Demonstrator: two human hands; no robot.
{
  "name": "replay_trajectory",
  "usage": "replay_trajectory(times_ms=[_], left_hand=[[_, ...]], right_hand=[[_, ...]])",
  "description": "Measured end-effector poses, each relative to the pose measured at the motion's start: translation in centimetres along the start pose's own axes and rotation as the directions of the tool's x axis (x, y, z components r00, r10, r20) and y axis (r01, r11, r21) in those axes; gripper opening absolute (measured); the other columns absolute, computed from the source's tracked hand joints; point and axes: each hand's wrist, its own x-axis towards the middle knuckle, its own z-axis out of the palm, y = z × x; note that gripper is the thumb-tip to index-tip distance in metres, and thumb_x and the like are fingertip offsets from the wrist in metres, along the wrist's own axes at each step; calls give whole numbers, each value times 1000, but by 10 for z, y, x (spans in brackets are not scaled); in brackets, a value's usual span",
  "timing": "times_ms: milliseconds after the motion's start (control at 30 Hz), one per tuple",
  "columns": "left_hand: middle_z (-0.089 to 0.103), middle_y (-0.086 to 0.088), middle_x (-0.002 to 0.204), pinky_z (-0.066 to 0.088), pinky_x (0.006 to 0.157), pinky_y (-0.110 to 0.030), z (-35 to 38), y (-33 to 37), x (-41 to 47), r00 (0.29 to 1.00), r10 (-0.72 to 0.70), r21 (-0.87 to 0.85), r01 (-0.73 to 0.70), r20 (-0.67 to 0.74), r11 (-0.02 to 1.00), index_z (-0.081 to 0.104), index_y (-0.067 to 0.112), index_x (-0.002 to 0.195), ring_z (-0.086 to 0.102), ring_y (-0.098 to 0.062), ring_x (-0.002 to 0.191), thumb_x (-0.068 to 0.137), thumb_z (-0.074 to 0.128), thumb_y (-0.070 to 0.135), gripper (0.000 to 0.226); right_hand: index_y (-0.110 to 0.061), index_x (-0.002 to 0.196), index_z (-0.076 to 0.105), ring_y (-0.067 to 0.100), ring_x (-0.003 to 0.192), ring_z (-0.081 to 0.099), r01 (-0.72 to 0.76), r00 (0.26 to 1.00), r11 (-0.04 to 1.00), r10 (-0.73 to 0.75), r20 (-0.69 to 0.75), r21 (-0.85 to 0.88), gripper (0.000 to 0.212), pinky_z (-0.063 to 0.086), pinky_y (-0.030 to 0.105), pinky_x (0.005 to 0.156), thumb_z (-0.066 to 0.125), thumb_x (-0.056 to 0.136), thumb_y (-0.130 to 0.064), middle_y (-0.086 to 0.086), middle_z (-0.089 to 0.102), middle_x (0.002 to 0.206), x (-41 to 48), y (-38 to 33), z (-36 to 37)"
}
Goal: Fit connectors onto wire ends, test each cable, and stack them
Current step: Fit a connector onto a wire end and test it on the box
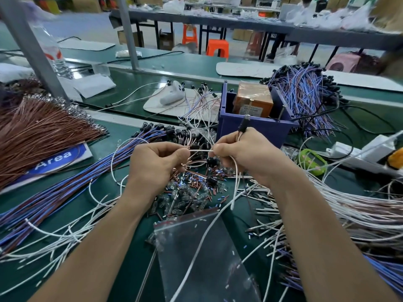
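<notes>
My left hand (156, 164) and my right hand (242, 153) meet above the green bench, each pinching one end of a short stretch of white wire (200, 150). The left hand also holds thin copper-coloured leads (192, 163). From the top of my right fist sticks a black connector (243, 123) on pale leads. A long white wire (236, 184) hangs down from the right hand. Below the hands lies a heap of small clear and coloured parts (192, 190).
A blue bin (250, 127) with an orange box stands behind my hands. Blue and brown cables (65, 186) lie at left, brown wires (37, 131) far left, white wires (349, 205) at right, a blue-purple bundle (305, 92) behind. A clear bag (196, 258) lies in front.
</notes>
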Motion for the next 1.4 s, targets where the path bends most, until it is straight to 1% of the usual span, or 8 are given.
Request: replay_trajectory(times_ms=[200, 367, 533, 633, 733, 900, 1167, 1400], left_hand=[[78, 4, 73, 62, 66, -35, -8, -3, 3, 995, 45, 118, -34, -94, 992, 82, 38, 78, 74, -18, 64, 80, 86, 16, 23], [70, 31, 116, 45, 99, -18, 10, 1, -12, 967, 205, 375, -249, 155, 893, 77, 49, 108, 58, 9, 118, 72, 85, 41, 37], [76, 26, 100, 55, 81, -13, 32, -4, -26, 916, 36, 253, -148, 400, 956, 72, 46, 119, 71, 6, 86, 78, 82, 37, 43], [80, 6, 85, 63, 83, -36, 36, -3, -24, 957, -28, 108, -4, 290, 994, 77, 36, 102, 78, -17, 82, 85, 81, 6, 35], [80, -6, 86, 65, 72, -38, 29, 1, -21, 971, -44, -85, 66, 234, 994, 81, 28, 97, 78, -32, 82, 76, 85, 11, 28], [80, -10, 84, 58, 59, -21, 31, 4, -23, 983, -69, -184, 101, 171, 978, 84, 21, 89, 77, -23, 75, 84, 79, 0, 22], [80, -3, 79, 55, 65, -14, 29, -5, -15, 992, -119, -145, 125, 52, 981, 83, 31, 77, 78, -13, 78, 74, 78, 34, 7], [80, 7, 82, 54, 71, -27, 20, -5, -9, 980, -79, -68, 67, -182, 995, 80, 25, 81, 69, -12, 74, 95, 72, 24, 16]], right_hand=[[-7, 69, 71, 13, 42, 39, -11, 982, 983, 45, -183, 183, 24, 28, 22, 40, 66, 92, -5, 3, 53, 48, 1, -3, -24], [-4, 78, 71, 11, 47, 48, 75, 962, 758, 117, -248, 648, 21, 38, 23, 44, 61, 96, -3, 3, 58, 55, 0, -8, -20], [-1, 79, 68, 11, 39, 32, 136, 953, 525, 163, -256, 840, 21, 28, 23, 45, 57, 97, -3, 6, 51, 52, 4, -10, -14], [0, 83, 66, 9, 35, 29, 159, 943, 480, 185, -276, 863, 19, 27, 21, 42, 55, 99, -3, 6, 51, 52, 5, -6, -20], [0, 85, 65, 8, 34, 31, 177, 931, 481, 201, -304, 859, 19, 29, 20, 40, 54, 100, -4, 5, 51, 52, 5, -2, -25], [-2, 86, 64, 7, 32, 29, 184, 926, 462, 215, -311, 867, 20, 31, 19, 38, 51, 102, -4, 4, 51, 53, 5, 0, -27], [-3, 86, 60, 7, 33, 23, 183, 917, 395, 261, -301, 900, 24, 27, 18, 39, 47, 105, -6, 1, 48, 49, 6, 3, -35], [-4, 89, 57, 6, 30, 24, 239, 899, 292, 293, -324, 926, 23, 28, 18, 36, 43, 107, -6, -1, 44, 48, 3, 2, -44]])
